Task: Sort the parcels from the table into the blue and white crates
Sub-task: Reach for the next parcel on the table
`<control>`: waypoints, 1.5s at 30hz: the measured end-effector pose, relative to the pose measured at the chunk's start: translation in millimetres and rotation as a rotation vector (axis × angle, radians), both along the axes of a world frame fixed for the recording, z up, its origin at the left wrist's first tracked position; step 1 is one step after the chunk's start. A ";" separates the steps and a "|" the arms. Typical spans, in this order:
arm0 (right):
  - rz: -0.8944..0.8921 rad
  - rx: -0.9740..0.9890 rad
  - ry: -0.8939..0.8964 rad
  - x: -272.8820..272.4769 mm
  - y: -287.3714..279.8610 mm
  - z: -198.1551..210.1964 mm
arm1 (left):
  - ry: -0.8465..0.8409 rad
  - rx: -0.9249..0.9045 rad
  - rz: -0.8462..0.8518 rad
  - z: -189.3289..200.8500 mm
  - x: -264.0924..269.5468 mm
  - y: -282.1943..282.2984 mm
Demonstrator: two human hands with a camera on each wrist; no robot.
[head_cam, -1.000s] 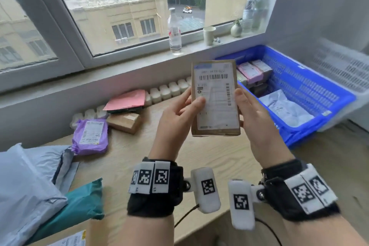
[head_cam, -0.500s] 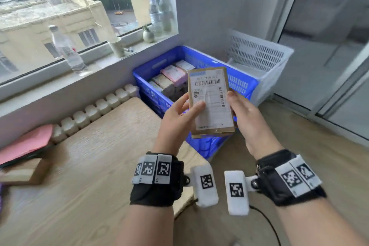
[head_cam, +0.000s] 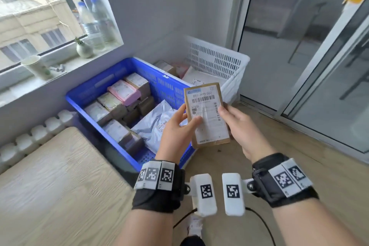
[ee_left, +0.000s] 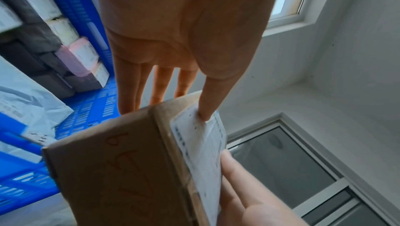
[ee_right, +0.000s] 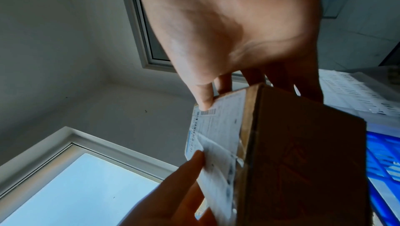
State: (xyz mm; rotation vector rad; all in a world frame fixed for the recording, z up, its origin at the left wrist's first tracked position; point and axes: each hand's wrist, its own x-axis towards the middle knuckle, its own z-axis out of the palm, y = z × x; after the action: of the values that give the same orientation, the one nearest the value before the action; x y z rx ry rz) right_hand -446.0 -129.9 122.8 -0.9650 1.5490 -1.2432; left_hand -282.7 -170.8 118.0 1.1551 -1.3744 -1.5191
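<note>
Held upright at centre frame in the head view: 1 brown cardboard parcel (head_cam: 206, 115), label side toward the camera, long axis running bottom to top with a slight lean to the upper left. Pinched from both long edges: left hand (head_cam: 176, 132) with thumb on the label face and fingers behind the back, right hand (head_cam: 242, 128) likewise, thumb laid on the label's right margin. Same grasp confirmed in both wrist views, thumb tip on paper, fingers out of sight behind the cardboard (ee_left: 129, 169).

Hovering over the near right corner of the blue crate (head_cam: 89, 94), which fills the centre left of the frame and already carries boxes and a grey mailer. Beyond the parcel's top edge, toward the upper right: the white crate (head_cam: 219, 60), with a few parcels inside, touching the blue one's far side.

Probably still reading the label. Blue crate directly below and left, nearer the left hand; white crate further off along the parcel's long axis, a longer reach forward, roughly equal for both hands.
</note>
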 end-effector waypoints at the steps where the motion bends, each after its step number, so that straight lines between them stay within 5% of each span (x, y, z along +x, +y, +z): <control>1: 0.006 0.009 0.006 -8.3 -13.1 -2.2 | -0.008 0.004 0.011 -3.4 -8.7 -13.8; 8: 0.047 0.042 0.047 -65.0 -118.6 -5.0 | -0.116 0.032 0.100 -20.9 -68.9 -129.8; 21: 0.068 0.062 0.061 -190.5 -282.2 -21.8 | -0.096 0.088 -0.004 -25.3 -191.6 -284.3; 29: 0.276 0.179 0.115 -262.9 -403.7 -38.1 | -0.177 0.128 0.223 -46.8 -262.8 -372.1; 45: 0.509 0.284 0.257 -223.9 -592.4 -94.1 | -0.271 0.213 0.458 -99.8 -234.5 -517.8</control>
State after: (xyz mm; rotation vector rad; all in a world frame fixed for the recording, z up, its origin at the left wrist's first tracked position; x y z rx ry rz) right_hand -669.9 -722.3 28.7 -1.2623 1.4911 -0.5450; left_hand -517.1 -688.6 18.2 1.7253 -1.0296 -1.2257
